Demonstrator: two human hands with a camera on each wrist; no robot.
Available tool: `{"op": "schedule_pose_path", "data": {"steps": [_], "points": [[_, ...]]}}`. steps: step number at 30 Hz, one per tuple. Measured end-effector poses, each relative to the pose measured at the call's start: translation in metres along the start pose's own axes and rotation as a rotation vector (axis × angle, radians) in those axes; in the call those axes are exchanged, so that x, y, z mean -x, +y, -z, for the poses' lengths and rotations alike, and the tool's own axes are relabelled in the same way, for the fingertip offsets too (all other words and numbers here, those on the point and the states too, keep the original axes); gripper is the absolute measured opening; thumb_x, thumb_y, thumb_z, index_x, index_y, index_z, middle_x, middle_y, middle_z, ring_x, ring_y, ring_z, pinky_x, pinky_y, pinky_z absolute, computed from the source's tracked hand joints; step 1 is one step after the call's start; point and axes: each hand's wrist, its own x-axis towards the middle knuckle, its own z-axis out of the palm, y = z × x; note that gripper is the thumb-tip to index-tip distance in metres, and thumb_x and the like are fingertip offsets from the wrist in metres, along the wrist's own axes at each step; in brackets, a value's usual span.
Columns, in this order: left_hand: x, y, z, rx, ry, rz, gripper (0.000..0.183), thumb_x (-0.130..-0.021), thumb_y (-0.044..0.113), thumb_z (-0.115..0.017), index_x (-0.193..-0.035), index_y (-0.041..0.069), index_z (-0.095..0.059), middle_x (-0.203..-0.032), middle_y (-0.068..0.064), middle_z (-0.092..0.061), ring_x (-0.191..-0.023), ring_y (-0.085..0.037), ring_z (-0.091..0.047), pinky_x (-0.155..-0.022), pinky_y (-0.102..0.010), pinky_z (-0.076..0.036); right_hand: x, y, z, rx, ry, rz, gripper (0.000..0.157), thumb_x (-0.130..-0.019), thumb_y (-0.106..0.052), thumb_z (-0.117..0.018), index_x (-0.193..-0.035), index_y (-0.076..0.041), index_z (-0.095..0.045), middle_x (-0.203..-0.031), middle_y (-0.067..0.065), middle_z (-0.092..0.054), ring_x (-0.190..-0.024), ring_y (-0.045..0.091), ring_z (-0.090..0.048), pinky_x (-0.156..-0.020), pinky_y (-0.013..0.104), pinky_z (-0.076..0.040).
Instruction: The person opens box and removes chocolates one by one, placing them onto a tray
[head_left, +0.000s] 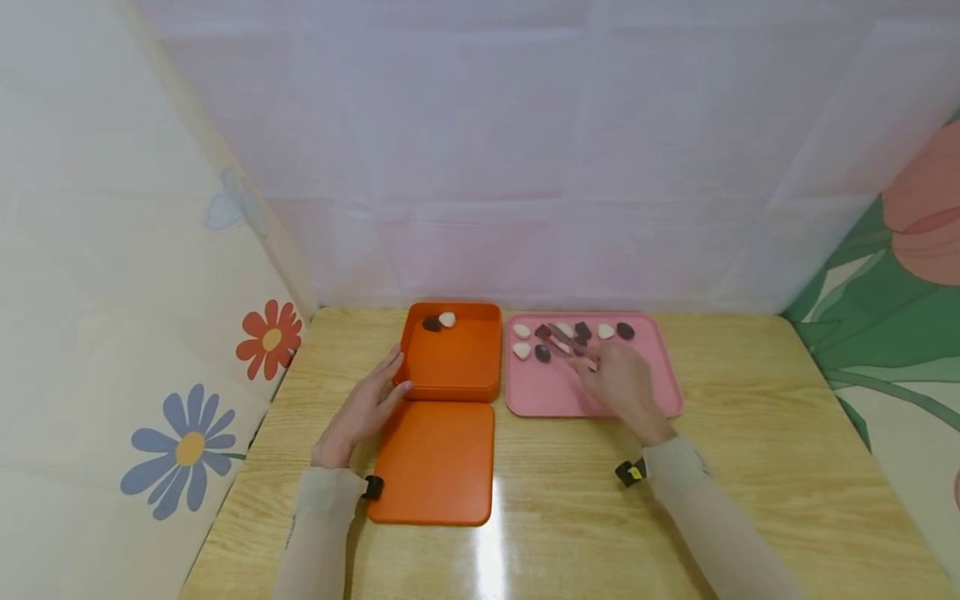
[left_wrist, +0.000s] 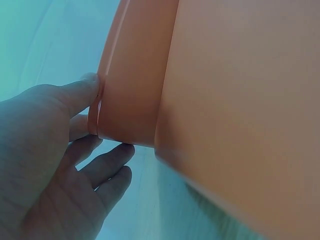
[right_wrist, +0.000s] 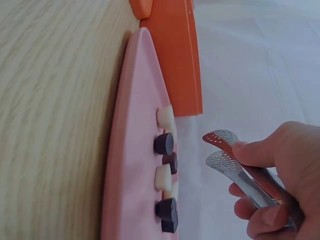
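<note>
My right hand (head_left: 621, 382) grips metal tongs (right_wrist: 250, 187) with perforated tips over the pink tray (head_left: 551, 396). The tips stand apart with nothing between them in the right wrist view. White pieces (head_left: 521, 352) and dark brown pieces (head_left: 542, 353), like small chocolates, lie in rows in the tray's far part. My left hand (head_left: 362, 407) rests against the left side of an open orange box (head_left: 450, 362), its fingertips touching the wall and rim near the front corner. Inside the box, a dark piece (head_left: 432, 324) and a white piece (head_left: 447, 319) sit side by side at the far edge.
A flat orange lid (head_left: 438, 467) lies on the wooden table (head_left: 558, 500) directly in front of the box. The tray stands just right of the box. A pale cloth backdrop (head_left: 480, 167) rises behind both, with flower-printed panels at the left and right.
</note>
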Motion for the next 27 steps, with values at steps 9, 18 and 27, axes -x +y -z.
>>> {"op": "schedule_pose_path", "data": {"steps": [9,18,27], "points": [[-0.002,0.001,0.000,0.007,-0.002,0.009,0.069,-0.113,0.031,-0.056,-0.168,0.000,-0.028,-0.178,-0.015,-0.020,-0.163,-0.040,-0.025,-0.128,-0.061,-0.027,-0.017,-0.025,-0.004,0.013,-0.051,0.017,0.045,-0.097,-0.048,-0.077,-0.130,-0.018,-0.079,-0.070,0.002,-0.058,-0.052,0.016,-0.047,-0.042,0.030,-0.039],[-0.002,-0.001,0.001,-0.008,0.005,0.001,0.068,-0.113,0.030,-0.057,-0.167,-0.001,-0.029,-0.178,-0.015,-0.021,-0.162,-0.040,-0.025,-0.128,-0.061,-0.028,-0.028,-0.044,-0.016,0.074,-0.016,0.102,0.043,-0.095,-0.053,-0.078,-0.113,-0.015,-0.084,-0.074,0.001,-0.060,-0.061,0.019,-0.052,-0.046,0.032,-0.042],[0.000,0.000,0.000,-0.016,0.005,-0.006,0.067,-0.112,0.026,-0.058,-0.166,-0.003,-0.030,-0.177,-0.017,-0.022,-0.162,-0.040,-0.026,-0.128,-0.061,-0.029,-0.039,-0.059,-0.021,-0.042,-0.069,0.154,0.026,-0.102,-0.042,-0.073,-0.098,-0.018,-0.082,-0.072,0.001,-0.063,-0.054,0.014,-0.049,-0.043,0.027,-0.038]]}}
